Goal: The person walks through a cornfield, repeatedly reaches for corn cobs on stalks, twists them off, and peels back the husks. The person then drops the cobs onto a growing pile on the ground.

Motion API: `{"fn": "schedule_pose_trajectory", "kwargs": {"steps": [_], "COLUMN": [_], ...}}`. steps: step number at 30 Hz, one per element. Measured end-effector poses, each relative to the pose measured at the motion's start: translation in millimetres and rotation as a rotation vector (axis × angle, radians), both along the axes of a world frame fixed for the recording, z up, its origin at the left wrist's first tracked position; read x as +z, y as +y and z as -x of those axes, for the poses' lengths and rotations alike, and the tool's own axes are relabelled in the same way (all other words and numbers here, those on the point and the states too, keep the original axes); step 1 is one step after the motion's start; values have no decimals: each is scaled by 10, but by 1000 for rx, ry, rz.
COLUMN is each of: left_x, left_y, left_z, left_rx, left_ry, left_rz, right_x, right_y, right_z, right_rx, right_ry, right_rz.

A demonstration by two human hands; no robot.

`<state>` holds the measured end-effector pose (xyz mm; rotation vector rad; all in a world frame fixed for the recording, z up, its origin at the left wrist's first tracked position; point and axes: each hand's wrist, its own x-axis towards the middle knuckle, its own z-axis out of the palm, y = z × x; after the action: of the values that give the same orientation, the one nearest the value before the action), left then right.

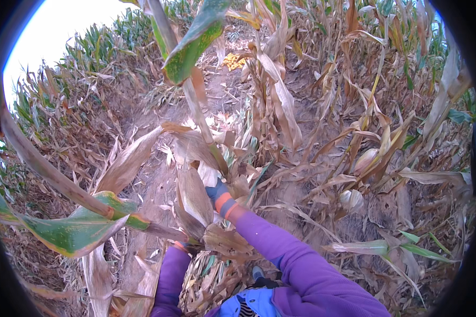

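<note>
A corn ear in dry tan husk (195, 194) stands tilted in front of me, its husk leaves partly spread. My right hand (217, 193), in a dark glove with an orange and grey cuff, is against the ear's right side; its fingertips are hidden by the husk. My left hand (189, 247), gloved too, lies low at the ear's base, beneath a leaning corn stalk (166, 231). Leaves and stalk cover most of it, so its grip does not show. A pale strip of inner husk (208, 173) shows just above my right hand.
A second stalk (200, 119) rises close ahead, bearing a green leaf (198, 43). A broad green leaf (75, 233) hangs at left. Dry standing corn (275, 91) is beyond. A pile of yellow cobs (233, 62) lies on the ground farther off. Husked ears (366, 160) hang at right.
</note>
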<state>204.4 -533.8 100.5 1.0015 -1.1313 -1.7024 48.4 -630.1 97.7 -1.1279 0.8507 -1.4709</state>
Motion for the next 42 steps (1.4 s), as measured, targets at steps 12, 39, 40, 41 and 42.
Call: {"fn": "schedule_pose_trajectory", "kwargs": {"steps": [12,39,40,41,42], "left_x": [46,849,878,849,846], "left_y": [182,259,288,292,294], "left_z": [-314,267,215,148,91], "left_rx": [-7,349,378,421,461], "left_ry": [-30,-1376,-1445,-1367,-1282], "left_rz": [12,344,399,430,460], "right_x": [4,89,147,199,229], "right_y": [185,-180,-156,-130,-122], "right_z": [-126,114,56,8,-15], "right_rx": [648,631,635,647,656], "right_ry": [-899,-493,-489,-485,-478], "right_rz": [-416,-159,-161,-164,-168]}}
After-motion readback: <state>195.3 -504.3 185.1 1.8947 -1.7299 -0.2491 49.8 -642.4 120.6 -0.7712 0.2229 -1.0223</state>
